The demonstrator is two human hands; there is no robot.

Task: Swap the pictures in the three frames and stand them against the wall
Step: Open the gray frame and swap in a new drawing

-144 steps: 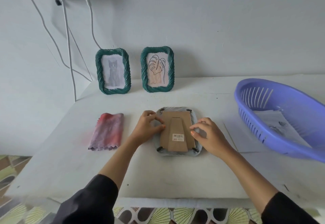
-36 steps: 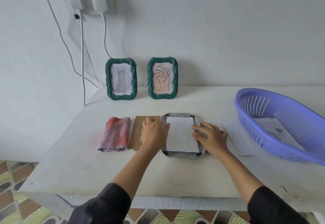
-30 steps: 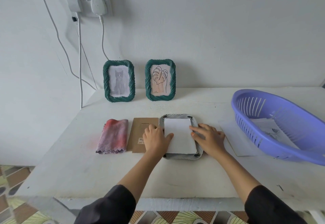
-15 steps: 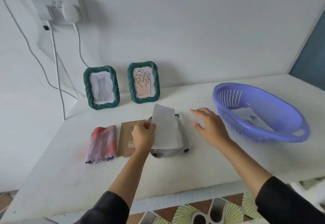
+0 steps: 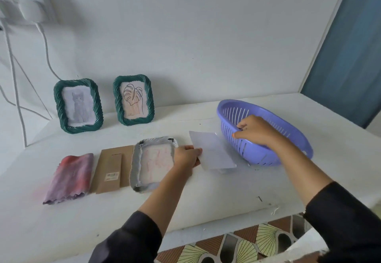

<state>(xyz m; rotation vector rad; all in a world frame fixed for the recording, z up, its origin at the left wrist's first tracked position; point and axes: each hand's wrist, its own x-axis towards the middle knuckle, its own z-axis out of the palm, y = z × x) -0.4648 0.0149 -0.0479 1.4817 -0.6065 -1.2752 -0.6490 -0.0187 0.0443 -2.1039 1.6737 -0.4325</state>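
Picture sheet (image 5: 214, 153) pinched by left hand (image 5: 186, 157), beside face-down frame (image 5: 135, 163); right hand (image 5: 256, 130) grips basket (image 5: 257, 156) rim.

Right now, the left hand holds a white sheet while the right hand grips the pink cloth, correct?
Not quite. The head view shows the right hand gripping the rim of the purple basket, not the pink cloth; the left hand does hold the white sheet.

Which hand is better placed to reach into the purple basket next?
Right. The right hand has its fingers curled over the rim of the purple basket, while the left hand is busy pinching the white sheet beside the open frame.
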